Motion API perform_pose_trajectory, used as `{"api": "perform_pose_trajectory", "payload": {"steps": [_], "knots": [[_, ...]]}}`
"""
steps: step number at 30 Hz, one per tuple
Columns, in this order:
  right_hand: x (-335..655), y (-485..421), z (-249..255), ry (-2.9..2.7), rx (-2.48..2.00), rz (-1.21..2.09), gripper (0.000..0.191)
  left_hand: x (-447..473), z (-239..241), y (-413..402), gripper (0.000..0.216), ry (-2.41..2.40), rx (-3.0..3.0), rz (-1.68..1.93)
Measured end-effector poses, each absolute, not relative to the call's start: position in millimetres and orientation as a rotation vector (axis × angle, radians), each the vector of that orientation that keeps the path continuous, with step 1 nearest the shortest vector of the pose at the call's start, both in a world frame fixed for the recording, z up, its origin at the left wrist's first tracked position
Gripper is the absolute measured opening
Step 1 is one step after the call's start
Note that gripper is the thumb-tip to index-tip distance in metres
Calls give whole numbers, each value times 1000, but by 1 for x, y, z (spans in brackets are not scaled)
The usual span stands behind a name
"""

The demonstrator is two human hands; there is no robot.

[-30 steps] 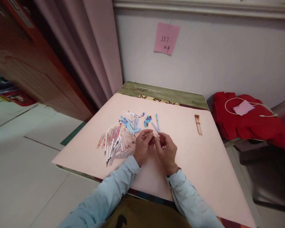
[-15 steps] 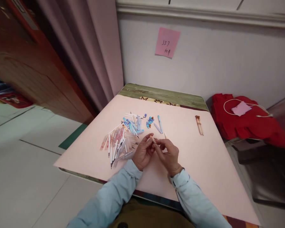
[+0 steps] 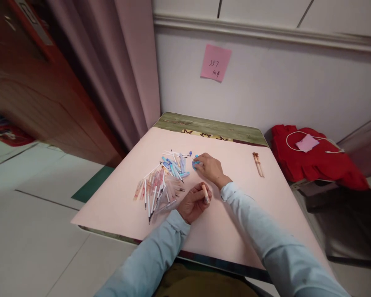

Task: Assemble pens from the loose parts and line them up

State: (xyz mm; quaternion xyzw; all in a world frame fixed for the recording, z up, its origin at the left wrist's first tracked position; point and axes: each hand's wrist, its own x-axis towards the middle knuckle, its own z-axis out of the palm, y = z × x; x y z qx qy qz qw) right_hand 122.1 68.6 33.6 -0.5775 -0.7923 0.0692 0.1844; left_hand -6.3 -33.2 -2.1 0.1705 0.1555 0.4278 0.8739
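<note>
My left hand (image 3: pixel 191 205) is closed round a peach-coloured pen barrel (image 3: pixel 205 193), held tilted above the table. Farther forward, my right hand (image 3: pixel 212 168) has its fingers curled down on small blue pen toppers (image 3: pixel 195 164); what lies between the fingertips is hidden. Left of the hands spreads a heap of pen parts: blue pen barrels (image 3: pixel 174 168), pinkish see-through barrels (image 3: pixel 156 180) and white refills (image 3: pixel 151 202) with dark tips. One dark blue topper (image 3: pixel 190 153) lies apart behind the heap.
Two pens with brown tops (image 3: pixel 258 165) lie side by side on the right of the pink-covered table (image 3: pixel 235 231). Beyond the right edge, a red cloth (image 3: pixel 321 165) carries a white cable and a pink note. A wall (image 3: pixel 250 82) stands behind the table.
My right hand has left my left hand and moved forward to the blue toppers. My left hand has come slightly nearer and keeps the pen barrel, which now shows more fully.
</note>
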Motion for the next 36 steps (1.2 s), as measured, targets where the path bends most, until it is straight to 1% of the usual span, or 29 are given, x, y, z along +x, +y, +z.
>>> {"api": "perform_pose_trajectory", "payload": {"steps": [3,6,12,19,25,36], "knots": [[109,77,21,-2383,-1637,135,29,-6,-2,-33,33,331,355,913],[112,76,16,-2446,-1672,87,28,-5,-3,-32,31,350,336,911],[136,67,25,-2444,-1687,106,24,-4,-3,-30,26,363,224,928],[108,86,17,-2497,-1326,308,19,-8,-1,-34,32,261,309,830],[104,98,11,-2647,-1213,285,18,-7,-4,-32,31,264,311,846],[104,97,23,-2747,-1298,224,13,-5,1,-30,30,290,278,857]]}}
